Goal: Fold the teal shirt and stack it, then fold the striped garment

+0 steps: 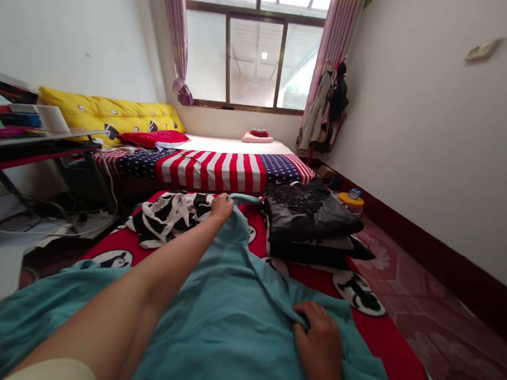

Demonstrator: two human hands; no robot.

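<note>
A teal garment [224, 307] lies spread over a red cover [400, 347] with black-and-white animal prints. Its collar end points away from me. My left hand [222, 207] reaches far forward and pinches the cloth at that far end. Nearer to me on the right, my right hand [320, 340] rests on the garment with its fingers curled at a fold of the cloth. Just left of my left hand is a crumpled black-and-white cloth [165, 217]. Beyond my right hand sits a stack of folded dark clothes [308, 219].
Across the back stands a bed with a stars-and-stripes cover [219, 170] and a yellow cushion [121, 116]. A cluttered desk [38, 139] with cables is on the left. At the right, a yellow-lidded container [350, 200] stands on the tiled floor, and a coat rack [326, 107] is by the window.
</note>
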